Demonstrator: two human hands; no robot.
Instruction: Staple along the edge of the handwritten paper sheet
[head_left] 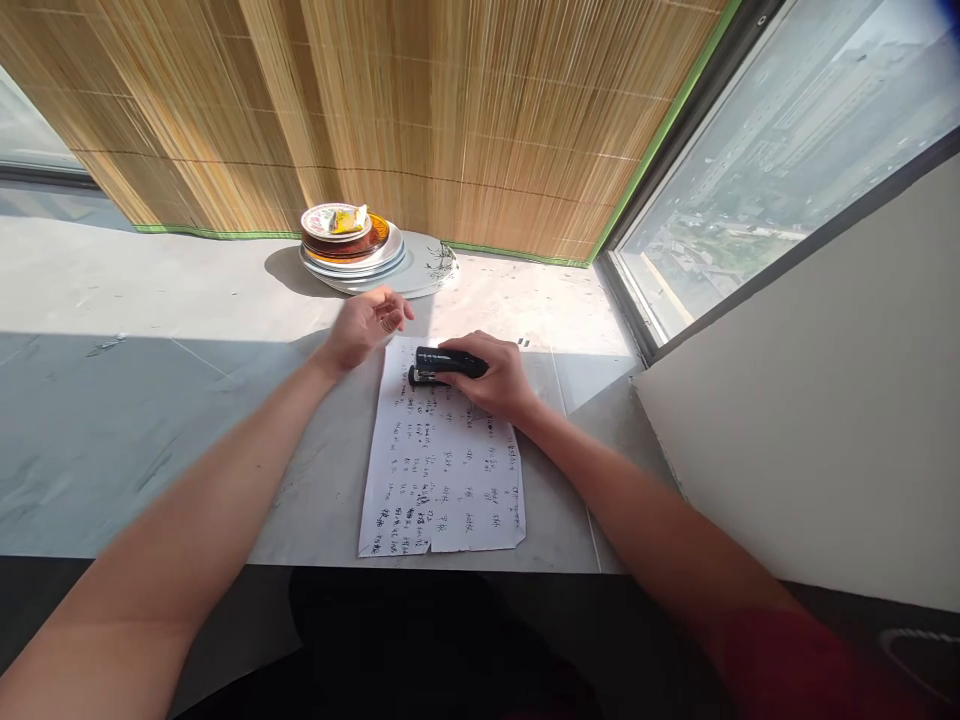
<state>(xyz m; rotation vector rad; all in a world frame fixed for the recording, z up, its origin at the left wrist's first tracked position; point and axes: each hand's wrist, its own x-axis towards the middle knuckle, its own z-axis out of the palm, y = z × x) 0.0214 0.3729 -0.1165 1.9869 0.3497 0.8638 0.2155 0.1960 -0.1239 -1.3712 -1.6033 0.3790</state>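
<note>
A white sheet of paper (450, 470) covered in handwriting lies on the grey ledge, its lower edge close to the ledge's front. Over its upper part, my right hand (495, 372) is wrapped round a black stapler (450, 362), whose front end points left. My left hand (369, 325) is raised near the paper's top left corner, with its fingers loosely curled and apart and nothing seen in them. Its fingertips point right, and it does not touch the stapler.
Behind my left hand stands a stack of plates (352, 250) with a small yellow packet (349, 220) on top. A bamboo blind (390, 110) hangs at the back. To the right are a window (772, 180) and a white wall (825, 420).
</note>
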